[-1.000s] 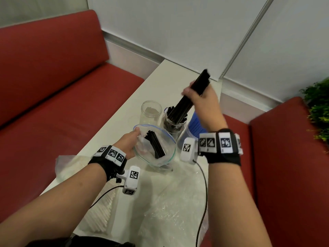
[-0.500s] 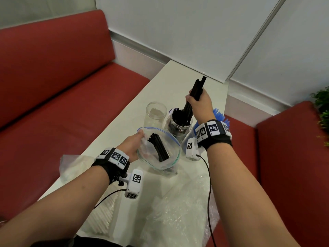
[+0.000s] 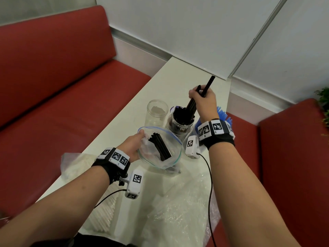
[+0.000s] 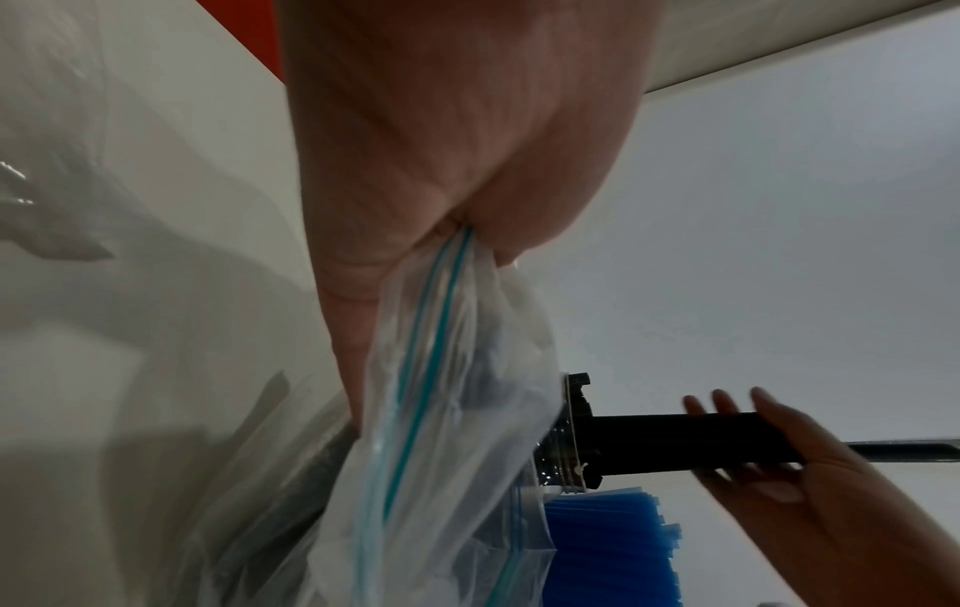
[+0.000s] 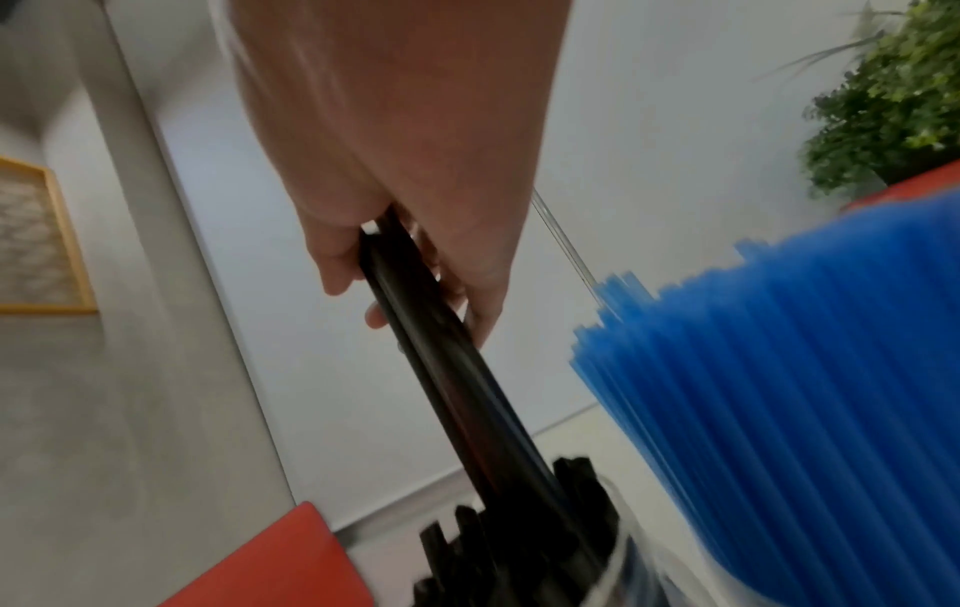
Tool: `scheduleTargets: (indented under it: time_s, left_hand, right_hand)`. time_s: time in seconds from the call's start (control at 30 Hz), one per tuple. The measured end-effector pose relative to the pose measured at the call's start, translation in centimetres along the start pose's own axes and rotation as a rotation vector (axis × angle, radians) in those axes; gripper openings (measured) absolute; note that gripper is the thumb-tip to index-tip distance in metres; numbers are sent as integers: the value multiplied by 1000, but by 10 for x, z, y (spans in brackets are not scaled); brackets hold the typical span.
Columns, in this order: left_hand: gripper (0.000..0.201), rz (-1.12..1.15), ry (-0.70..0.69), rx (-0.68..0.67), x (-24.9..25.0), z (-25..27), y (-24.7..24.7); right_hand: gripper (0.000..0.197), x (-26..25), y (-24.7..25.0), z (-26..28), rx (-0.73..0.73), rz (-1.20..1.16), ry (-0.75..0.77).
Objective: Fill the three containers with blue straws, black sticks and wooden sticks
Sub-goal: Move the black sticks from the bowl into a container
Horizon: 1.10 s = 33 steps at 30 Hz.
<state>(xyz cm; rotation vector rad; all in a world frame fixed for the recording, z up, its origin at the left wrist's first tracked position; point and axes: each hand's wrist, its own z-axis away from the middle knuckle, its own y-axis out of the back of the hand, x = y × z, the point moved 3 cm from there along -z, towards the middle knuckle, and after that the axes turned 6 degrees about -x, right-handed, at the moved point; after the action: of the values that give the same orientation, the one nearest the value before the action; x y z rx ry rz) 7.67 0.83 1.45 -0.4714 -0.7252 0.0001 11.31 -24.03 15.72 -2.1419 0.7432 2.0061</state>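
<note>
My right hand [image 3: 202, 100] grips a bundle of black sticks [image 3: 193, 104] whose lower ends stand in the middle clear jar [image 3: 179, 125], which holds more black sticks. In the right wrist view the same black sticks [image 5: 452, 365] run down from the right hand [image 5: 415, 263] into that jar. My left hand [image 3: 132, 145] pinches the rim of an open zip bag [image 3: 160, 148] with several black sticks inside; the pinch on the zip bag [image 4: 426, 369] shows in the left wrist view. An empty clear jar [image 3: 157, 111] stands to the left. Blue straws [image 3: 222, 115] fill the jar on the right, seen as blue straws [image 5: 779, 390] close up.
The white table [image 3: 170, 81] runs between red benches [image 3: 71, 97] on both sides. A bag of pale sticks [image 3: 78, 166] lies under my left forearm, and crumpled clear plastic [image 3: 178, 211] covers the near table. A green plant [image 3: 323, 104] is at the far right.
My right hand has come down with the black sticks, and their lower ends now sit deeper in the middle jar. The left hand keeps holding the bag in place.
</note>
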Motion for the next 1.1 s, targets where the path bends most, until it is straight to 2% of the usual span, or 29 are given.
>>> scheduleTargets:
  time_s: [0.1,0.2,0.33,0.57,0.87,1.0,1.1]
  left_hand:
    - [40,-11,8,14,-1,0,-1]
    - [41,-15,12,-6,-1,1,-3]
    - [38,-27,20,-22,-2,0,-5]
    - [39,-23,27,-10,-3,-1,-3]
    - [42,-1,28,18,-2,7,-5]
    - [40,0,32,14,-2,10,-5]
    - [39,1,38,5,-2,9,-5]
  right_hand:
    - [4,-15,3,-3,64,2,91]
    - [10,-1,-4,-2,26,-50,-1]
    - [22,18,-6,3,-27,11,-114]
    - [13,-16,8,-6,33,-75,-18]
    - [14,-2,9,1,86,-205,-44]
    - [18,0,10,-2,148,-348,-7]
    - [23,6,8,-5,167,-341,3]
